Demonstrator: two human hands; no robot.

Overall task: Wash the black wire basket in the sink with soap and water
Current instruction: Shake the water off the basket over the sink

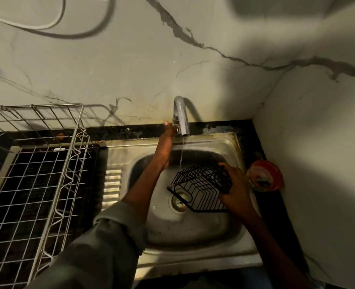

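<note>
the steel sink holds the black basket, tipped over the drain below a thin stream from the tap. your right hand grips its end, fingers curled round the wires. your left hand touches the tap's base; its finger state is unclear.

Dark bench with a steel sink set into it, under a marbled wall.

The bench ran black along the wall, its back strip stained and worn. The sink was sunk into it, with a ribbed draining patch on its left side and a round drain in the basin floor. A silver wire rack stood on the bench just left of the sink. A small red bowl sat on the narrow strip of bench at the sink's right edge, near the corner of the wall.
</note>
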